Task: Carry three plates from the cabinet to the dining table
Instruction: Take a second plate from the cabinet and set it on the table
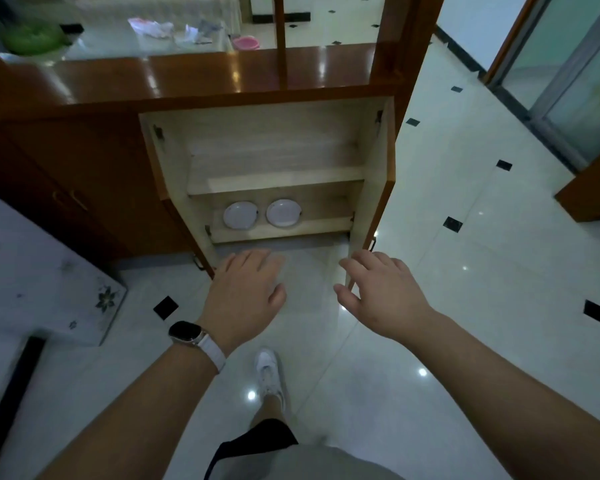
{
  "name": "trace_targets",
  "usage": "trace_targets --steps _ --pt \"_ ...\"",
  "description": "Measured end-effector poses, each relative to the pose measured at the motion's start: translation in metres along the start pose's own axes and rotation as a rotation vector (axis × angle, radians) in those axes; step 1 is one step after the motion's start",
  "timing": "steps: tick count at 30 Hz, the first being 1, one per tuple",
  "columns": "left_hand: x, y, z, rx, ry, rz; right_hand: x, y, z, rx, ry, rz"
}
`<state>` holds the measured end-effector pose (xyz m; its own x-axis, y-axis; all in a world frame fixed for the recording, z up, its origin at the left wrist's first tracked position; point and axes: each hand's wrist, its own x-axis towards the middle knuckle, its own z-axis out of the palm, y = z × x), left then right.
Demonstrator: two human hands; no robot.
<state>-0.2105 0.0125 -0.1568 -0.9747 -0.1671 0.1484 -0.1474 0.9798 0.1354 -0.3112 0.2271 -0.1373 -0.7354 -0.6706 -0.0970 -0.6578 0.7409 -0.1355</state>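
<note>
Plates (pixel 240 215) sit in the cabinet (pixel 278 147), beyond both empty grips.

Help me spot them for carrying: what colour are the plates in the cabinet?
White, both plates, seen in the head view on the cabinet's lower shelf.

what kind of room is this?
Likely a home dining or living area: a low wooden cabinet standing open with white plates on its bottom shelf, a glossy tiled floor, and a sliding glass door.
</note>
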Motion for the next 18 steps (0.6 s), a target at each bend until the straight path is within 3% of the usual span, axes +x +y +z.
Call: trace_targets --steps 10,18 --pt "0.186 -0.073 0.022 -0.08 0.013 0.221 0.156 0.015 -0.013 -0.058 0.011 0.133" --pt "0.298 -0.125 0.051 -0.064 -0.098 0.288 0.259 0.018 -0.017 -0.003 0.014 0.244"
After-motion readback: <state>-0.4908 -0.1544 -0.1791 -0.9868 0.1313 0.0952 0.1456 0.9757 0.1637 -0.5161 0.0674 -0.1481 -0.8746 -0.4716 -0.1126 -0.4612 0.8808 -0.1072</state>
